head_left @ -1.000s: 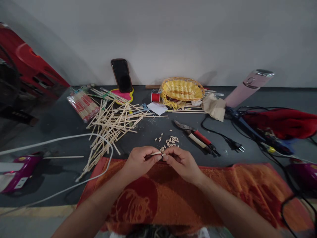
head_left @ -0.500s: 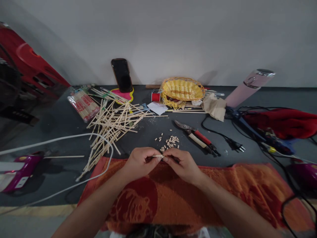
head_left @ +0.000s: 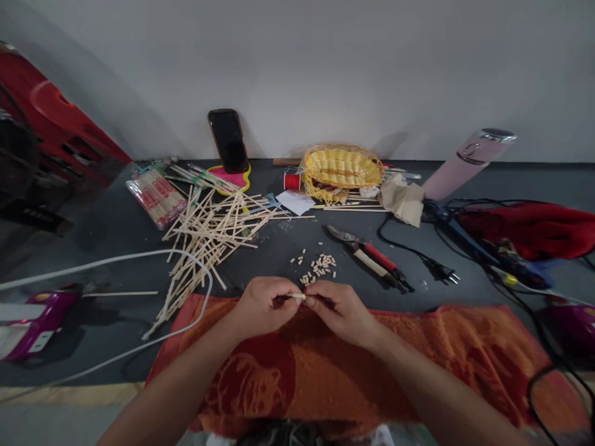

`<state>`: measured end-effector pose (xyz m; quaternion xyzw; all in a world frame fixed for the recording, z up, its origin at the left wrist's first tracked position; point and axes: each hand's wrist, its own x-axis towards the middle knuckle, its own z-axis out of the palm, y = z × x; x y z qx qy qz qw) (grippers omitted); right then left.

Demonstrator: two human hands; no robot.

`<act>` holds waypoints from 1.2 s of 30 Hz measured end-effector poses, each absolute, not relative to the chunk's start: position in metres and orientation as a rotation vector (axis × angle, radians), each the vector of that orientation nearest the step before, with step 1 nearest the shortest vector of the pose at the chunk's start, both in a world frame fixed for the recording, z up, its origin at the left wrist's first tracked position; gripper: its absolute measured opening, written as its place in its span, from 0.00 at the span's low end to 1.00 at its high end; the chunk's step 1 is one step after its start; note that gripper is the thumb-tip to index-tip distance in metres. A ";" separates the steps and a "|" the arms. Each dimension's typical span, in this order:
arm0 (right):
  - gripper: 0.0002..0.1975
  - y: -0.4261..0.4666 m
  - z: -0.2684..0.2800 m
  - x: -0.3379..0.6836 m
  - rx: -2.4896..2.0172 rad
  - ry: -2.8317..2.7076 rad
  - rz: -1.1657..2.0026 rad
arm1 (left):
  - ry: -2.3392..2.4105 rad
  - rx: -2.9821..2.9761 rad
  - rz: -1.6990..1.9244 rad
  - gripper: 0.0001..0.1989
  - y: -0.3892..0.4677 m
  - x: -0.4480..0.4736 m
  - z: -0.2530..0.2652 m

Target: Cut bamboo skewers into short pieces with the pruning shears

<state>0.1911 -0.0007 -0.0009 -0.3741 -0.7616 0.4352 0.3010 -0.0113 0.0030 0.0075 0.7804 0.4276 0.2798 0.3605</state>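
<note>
Between my fingertips is a short pale wooden stick piece (head_left: 295, 295), its right end at my right thumb and finger. My left hand (head_left: 267, 303) pinches it from the left, fingers curled. My right hand (head_left: 341, 308) is closed too, thumb and finger meeting at the stick's tip; whether it holds anything else is hidden. Just beyond the hands lies a cluster of small cut wooden pieces (head_left: 322, 265). Pruning shears (head_left: 367, 254) with one red and one pale handle rest to the right of them. Under my hands spreads an orange towel (head_left: 344, 378).
Loose wooden sticks (head_left: 218, 229) are heaped at left, near a packet of chopsticks (head_left: 157, 197). A phone (head_left: 229, 141) leans on the wall beside a yellow basket (head_left: 344, 167). A pink flask (head_left: 469, 162), a glue gun (head_left: 483, 244) and cords lie right. A white cable (head_left: 207, 272) loops left.
The stick piece has shifted slightly lower between my fingertips, and my right fingers have moved a little. Everything else on the table lies as before.
</note>
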 end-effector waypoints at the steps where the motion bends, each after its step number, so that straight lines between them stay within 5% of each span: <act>1: 0.08 -0.001 -0.001 0.191 -0.989 -2.023 1.154 | 1.099 2.013 0.724 0.08 0.003 -0.011 0.007; 10: 0.07 0.005 -0.001 0.198 -1.023 -2.058 1.023 | 1.169 2.179 0.708 0.08 0.005 -0.012 0.008; 19: 0.08 0.028 -0.008 0.230 -1.449 -2.361 0.358 | 1.397 2.382 0.758 0.13 0.010 -0.016 -0.001; 36: 0.21 0.032 -0.016 0.233 -1.483 -2.397 0.378 | 1.423 2.433 0.738 0.11 0.011 -0.017 -0.012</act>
